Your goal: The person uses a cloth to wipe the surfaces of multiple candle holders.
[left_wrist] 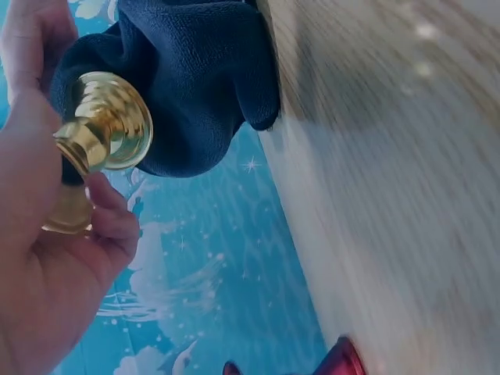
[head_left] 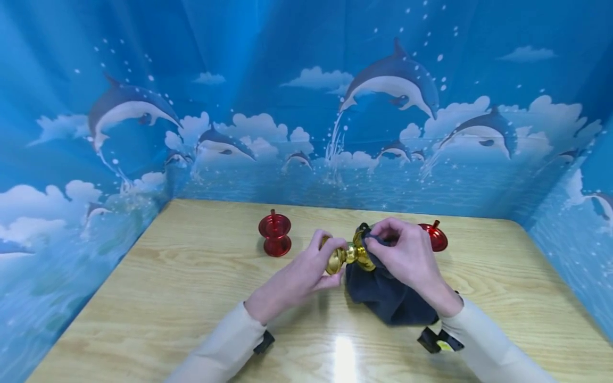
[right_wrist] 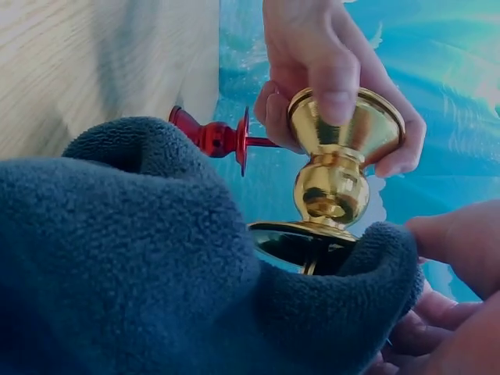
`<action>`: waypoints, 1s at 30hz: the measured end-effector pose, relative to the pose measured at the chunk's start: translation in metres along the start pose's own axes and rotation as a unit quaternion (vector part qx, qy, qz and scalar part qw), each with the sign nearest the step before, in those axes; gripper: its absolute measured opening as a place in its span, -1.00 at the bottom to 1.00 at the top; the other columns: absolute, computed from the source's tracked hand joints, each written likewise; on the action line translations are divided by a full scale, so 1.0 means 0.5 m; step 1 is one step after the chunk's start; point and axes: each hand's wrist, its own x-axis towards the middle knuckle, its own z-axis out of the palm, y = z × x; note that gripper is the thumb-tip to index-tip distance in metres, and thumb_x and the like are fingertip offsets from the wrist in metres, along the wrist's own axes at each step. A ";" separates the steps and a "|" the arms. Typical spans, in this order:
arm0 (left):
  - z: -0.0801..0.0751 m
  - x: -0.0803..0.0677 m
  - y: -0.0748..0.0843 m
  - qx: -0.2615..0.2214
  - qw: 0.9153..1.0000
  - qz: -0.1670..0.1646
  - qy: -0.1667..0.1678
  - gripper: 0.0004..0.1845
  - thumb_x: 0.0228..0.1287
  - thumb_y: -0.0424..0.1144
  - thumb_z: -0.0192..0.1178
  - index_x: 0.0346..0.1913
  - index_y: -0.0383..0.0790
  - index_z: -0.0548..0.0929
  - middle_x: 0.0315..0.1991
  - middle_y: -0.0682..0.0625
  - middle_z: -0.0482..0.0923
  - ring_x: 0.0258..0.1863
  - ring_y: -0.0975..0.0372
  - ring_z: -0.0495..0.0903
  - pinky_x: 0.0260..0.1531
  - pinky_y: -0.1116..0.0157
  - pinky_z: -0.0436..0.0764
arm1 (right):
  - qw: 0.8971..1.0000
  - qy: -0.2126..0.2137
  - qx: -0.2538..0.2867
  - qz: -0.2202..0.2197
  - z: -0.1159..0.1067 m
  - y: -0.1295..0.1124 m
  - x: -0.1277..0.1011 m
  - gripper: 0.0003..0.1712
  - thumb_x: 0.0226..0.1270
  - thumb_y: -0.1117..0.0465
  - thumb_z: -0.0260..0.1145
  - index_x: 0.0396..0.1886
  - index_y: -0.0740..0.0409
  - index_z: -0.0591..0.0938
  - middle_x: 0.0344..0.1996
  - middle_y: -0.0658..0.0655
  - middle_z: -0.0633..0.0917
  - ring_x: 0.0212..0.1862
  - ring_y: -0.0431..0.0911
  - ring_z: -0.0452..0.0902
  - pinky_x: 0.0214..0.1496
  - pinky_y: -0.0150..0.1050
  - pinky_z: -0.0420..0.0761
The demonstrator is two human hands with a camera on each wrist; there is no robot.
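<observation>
My left hand grips a shiny gold candle holder by its flared base, holding it sideways above the table. In the right wrist view the thumb lies along the base of the gold candle holder. My right hand pinches a dark blue-grey cloth over the rim of the holder's dish. Part of that dish and its spike show in the right wrist view beside the folded cloth. The rest of the cloth hangs below my right hand toward the tabletop.
A red candle holder stands on the wooden table left of my hands. Another red candle holder is behind my right hand, partly hidden. A blue dolphin-print curtain encloses the back and sides.
</observation>
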 end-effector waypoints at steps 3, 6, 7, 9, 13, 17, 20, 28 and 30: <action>-0.004 0.001 -0.003 0.038 0.999 0.018 -0.016 -0.57 0.44 -0.27 0.18 0.27 -0.02 0.33 0.05 -0.06 0.31 -0.39 0.33 0.44 -0.37 0.52 0.49 | 1.000 -0.016 0.000 0.012 0.000 0.003 0.001 -0.92 0.23 0.21 0.48 -0.32 0.04 0.71 -0.42 0.02 0.80 -0.35 -0.17 0.67 -0.23 -0.30 0.61; -0.010 0.000 -0.002 0.063 0.997 0.026 -0.025 -0.59 0.43 -0.27 0.21 0.25 -0.01 0.38 0.09 -0.07 0.31 -0.31 0.33 0.47 -0.31 0.52 0.52 | 0.999 -0.030 -0.001 0.016 0.000 0.004 0.003 -0.90 0.23 0.19 0.48 -0.30 0.04 0.71 -0.40 0.02 0.79 -0.34 -0.16 0.66 -0.24 -0.27 0.60; -0.012 0.000 -0.001 0.073 0.997 0.030 -0.027 -0.59 0.43 -0.27 0.23 0.25 0.00 0.40 0.12 -0.08 0.32 -0.27 0.31 0.49 -0.27 0.50 0.55 | 0.999 -0.036 0.002 0.016 -0.001 0.004 0.004 -0.89 0.24 0.18 0.48 -0.30 0.05 0.71 -0.40 0.03 0.79 -0.35 -0.16 0.65 -0.25 -0.27 0.60; -0.017 -0.001 0.000 0.095 0.994 0.043 -0.029 -0.58 0.39 -0.26 0.30 0.23 0.04 0.45 0.17 -0.09 0.34 -0.15 0.27 0.52 -0.17 0.45 0.62 | 0.999 -0.045 0.006 0.025 -0.003 0.005 0.007 -0.88 0.24 0.16 0.48 -0.30 0.06 0.70 -0.40 0.04 0.77 -0.36 -0.15 0.65 -0.28 -0.27 0.59; -0.024 0.000 0.002 0.158 0.983 0.088 -0.026 -0.51 0.25 -0.23 0.46 0.16 0.12 0.50 0.24 -0.11 0.41 0.07 0.16 0.54 0.05 0.28 0.67 | 0.996 -0.068 0.022 0.051 -0.008 0.008 0.012 -0.86 0.26 0.14 0.48 -0.30 0.07 0.69 -0.40 0.06 0.75 -0.35 -0.13 0.64 -0.29 -0.25 0.57; -0.021 -0.001 0.002 0.135 0.987 0.090 -0.009 -0.44 0.22 -0.27 0.47 0.22 0.09 0.47 0.31 -0.15 0.39 0.05 0.16 0.60 0.02 0.29 0.69 | 0.996 -0.064 0.027 0.051 -0.006 0.008 0.010 -0.88 0.27 0.15 0.47 -0.28 0.05 0.70 -0.38 0.05 0.76 -0.32 -0.12 0.65 -0.25 -0.25 0.59; -0.014 0.000 0.005 0.035 0.999 0.019 0.014 -0.37 0.37 -0.23 0.33 0.41 0.01 0.31 0.32 -0.17 0.30 -0.01 0.20 0.58 -0.04 0.29 0.67 | 0.999 -0.026 0.025 0.024 -0.002 0.005 0.006 -0.91 0.27 0.19 0.47 -0.29 0.05 0.71 -0.40 0.04 0.77 -0.34 -0.15 0.65 -0.26 -0.32 0.60; -0.003 0.015 0.035 -0.187 0.960 -0.207 0.034 -0.37 0.57 0.12 0.01 0.49 -0.06 0.13 -0.12 -0.08 0.49 -0.29 0.21 0.55 -0.17 0.24 0.56 | 0.990 0.092 0.000 -0.109 0.025 0.007 -0.006 -0.87 0.16 0.31 0.50 -0.36 0.06 0.69 -0.53 -0.01 0.73 -0.56 -0.28 0.51 -0.50 -0.37 0.50; 0.002 0.017 0.035 -0.179 0.962 -0.197 0.052 -0.47 0.59 0.06 -0.01 0.39 -0.15 0.20 -0.15 -0.10 0.46 -0.32 0.21 0.52 -0.21 0.27 0.54 | 0.988 0.093 -0.001 -0.121 0.029 0.008 -0.007 -0.86 0.15 0.31 0.51 -0.37 0.06 0.69 -0.54 -0.01 0.72 -0.57 -0.30 0.51 -0.51 -0.38 0.51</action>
